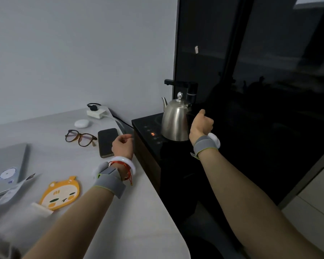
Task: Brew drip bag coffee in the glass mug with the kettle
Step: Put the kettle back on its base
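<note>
A steel kettle [174, 118] with a round knob lid stands on a black heating base [148, 126] whose red display is lit. My right hand [202, 124] is closed around the kettle's dark handle on its right side. My left hand [123, 145] hovers loosely curled over the white table's right edge, beside a phone, holding nothing. A torn silver drip bag wrapper [17, 187] lies at the left. No glass mug is in view.
On the white table [138, 212] lie a dark phone [107, 142], glasses [80, 137], an orange cat-face coaster [61, 193], a grey laptop [6, 165], a white round puck [82, 123] and a power strip [97, 112]. A black water spout [181, 86] rises behind the kettle.
</note>
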Demonstrator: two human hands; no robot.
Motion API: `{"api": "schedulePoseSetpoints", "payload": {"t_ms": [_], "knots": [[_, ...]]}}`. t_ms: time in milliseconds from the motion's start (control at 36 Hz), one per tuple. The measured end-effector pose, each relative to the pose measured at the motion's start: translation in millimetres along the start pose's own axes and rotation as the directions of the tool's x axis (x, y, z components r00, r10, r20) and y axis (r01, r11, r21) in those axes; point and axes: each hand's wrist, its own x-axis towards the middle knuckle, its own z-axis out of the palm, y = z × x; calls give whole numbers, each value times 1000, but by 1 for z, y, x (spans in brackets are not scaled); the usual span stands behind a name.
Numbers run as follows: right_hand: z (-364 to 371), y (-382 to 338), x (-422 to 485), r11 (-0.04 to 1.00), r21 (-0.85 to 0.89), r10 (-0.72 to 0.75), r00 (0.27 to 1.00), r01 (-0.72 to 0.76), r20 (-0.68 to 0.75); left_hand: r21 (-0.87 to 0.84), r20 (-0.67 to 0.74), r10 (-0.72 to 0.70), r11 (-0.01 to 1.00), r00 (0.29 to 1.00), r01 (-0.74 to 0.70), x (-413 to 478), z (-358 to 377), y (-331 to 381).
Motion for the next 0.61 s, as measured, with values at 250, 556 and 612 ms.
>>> {"api": "schedulePoseSetpoints", "payload": {"t_ms": [250, 556, 612], "knots": [[12, 16, 23, 1000, -1, 13, 999, -13, -37, 15, 11, 10, 1000, 1000, -10, 13, 6, -7], [24, 31, 33, 999, -32, -2, 999, 1, -51, 63, 47, 61, 996, 997, -64, 18, 15, -14], [28, 35, 34, 999, -39, -6, 999, 4, -51, 66, 41, 55, 996, 998, -58, 20, 16, -16]]}}
